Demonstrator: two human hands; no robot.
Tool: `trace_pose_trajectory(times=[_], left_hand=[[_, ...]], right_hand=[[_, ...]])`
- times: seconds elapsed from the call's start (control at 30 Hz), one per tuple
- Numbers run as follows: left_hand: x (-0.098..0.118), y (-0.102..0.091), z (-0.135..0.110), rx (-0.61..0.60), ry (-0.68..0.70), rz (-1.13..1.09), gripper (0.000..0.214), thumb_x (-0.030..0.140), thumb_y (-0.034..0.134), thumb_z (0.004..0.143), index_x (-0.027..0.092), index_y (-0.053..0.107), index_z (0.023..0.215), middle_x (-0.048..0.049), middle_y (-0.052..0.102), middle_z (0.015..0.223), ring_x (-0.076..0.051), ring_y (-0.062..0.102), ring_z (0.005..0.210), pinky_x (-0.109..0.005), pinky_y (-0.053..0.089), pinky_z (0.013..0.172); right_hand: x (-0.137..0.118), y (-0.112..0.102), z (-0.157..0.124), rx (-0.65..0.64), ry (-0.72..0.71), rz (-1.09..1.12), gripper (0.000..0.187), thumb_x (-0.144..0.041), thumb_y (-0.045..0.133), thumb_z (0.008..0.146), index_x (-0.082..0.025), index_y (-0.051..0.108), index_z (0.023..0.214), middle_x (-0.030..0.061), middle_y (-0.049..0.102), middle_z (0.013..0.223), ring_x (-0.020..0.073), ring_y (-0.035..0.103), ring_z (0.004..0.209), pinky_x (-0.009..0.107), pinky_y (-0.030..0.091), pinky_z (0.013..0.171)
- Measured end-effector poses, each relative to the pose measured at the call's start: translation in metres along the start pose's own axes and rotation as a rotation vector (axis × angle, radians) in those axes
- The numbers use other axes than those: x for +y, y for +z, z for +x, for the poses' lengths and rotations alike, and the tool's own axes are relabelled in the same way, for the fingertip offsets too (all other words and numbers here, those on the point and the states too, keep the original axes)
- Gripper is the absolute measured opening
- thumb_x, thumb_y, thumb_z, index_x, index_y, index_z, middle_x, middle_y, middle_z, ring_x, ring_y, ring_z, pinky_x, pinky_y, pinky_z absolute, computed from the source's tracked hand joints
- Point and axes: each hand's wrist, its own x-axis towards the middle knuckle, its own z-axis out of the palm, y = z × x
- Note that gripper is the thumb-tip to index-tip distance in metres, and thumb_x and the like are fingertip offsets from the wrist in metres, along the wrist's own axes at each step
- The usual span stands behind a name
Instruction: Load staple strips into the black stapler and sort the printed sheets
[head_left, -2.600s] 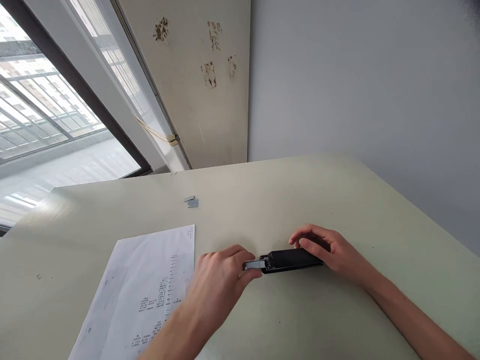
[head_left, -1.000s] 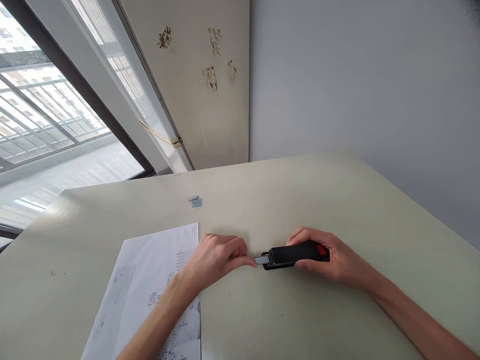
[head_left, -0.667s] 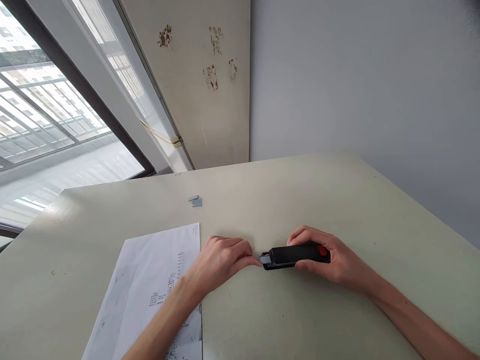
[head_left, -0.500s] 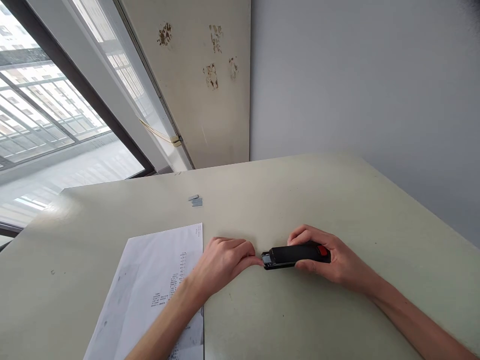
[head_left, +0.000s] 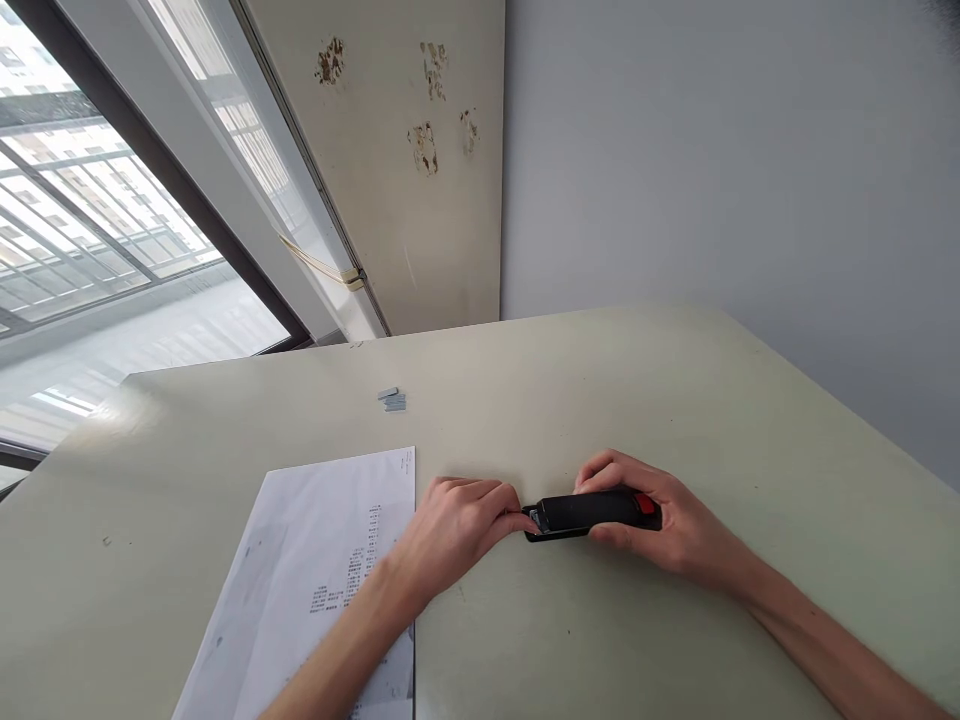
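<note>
A black stapler (head_left: pixel 585 512) with a red patch at its rear lies lengthwise on the table, its metal front end facing left. My right hand (head_left: pixel 652 515) is wrapped round the rear half, thumb on the near side and fingers on the far side. At the front end, my left hand (head_left: pixel 469 520) has its fingers curled, with thumb and forefinger closed at the metal part. The thumb tip covers some of that metal. Under my left forearm lies a printed sheet of paper (head_left: pixel 300 530).
Several strips of staples (head_left: pixel 393 401) lie in a small pile beyond the paper. The pale table (head_left: pixel 637 390) meets a grey wall (head_left: pixel 712 160) at the back right. A window (head_left: pixel 97 220) is on the left, beside a stained panel (head_left: pixel 405 230).
My left hand has shifted slightly right, and its thumb now overlaps the stapler's metal front. The paper has slid a little to the right. My right hand has stayed in place.
</note>
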Motion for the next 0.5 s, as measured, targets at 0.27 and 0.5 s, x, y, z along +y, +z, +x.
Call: trace_pose_trajectory(times=[0.27, 0.5], left_hand=[[-0.0011, 0.0045, -0.0004, 0.039, 0.009, -0.012, 0.046, 0.049, 0.047, 0.111, 0.021, 0.064, 0.080, 0.0046, 0.060, 0.060, -0.011, 0.046, 0.050, -0.029, 0.027, 0.055], [0.0005, 0.0082, -0.0006, 0.093, 0.022, -0.033, 0.047, 0.049, 0.047, 0.111, 0.021, 0.062, 0.077, 0.0057, 0.058, 0.058, -0.011, 0.042, 0.048, -0.028, 0.025, 0.052]], right_hand=[[0.0048, -0.0005, -0.0014, -0.003, -0.002, -0.016, 0.025, -0.051, 0.076, 0.092, -0.028, 0.070, 0.098, 0.0047, 0.067, 0.110, 0.0212, 0.062, 0.087, 0.033, 0.048, 0.073], [0.0082, 0.0009, -0.0019, -0.002, -0.010, -0.007, 0.022, -0.049, 0.076, 0.093, -0.028, 0.070, 0.098, 0.0036, 0.065, 0.109, 0.0202, 0.061, 0.086, 0.032, 0.046, 0.072]])
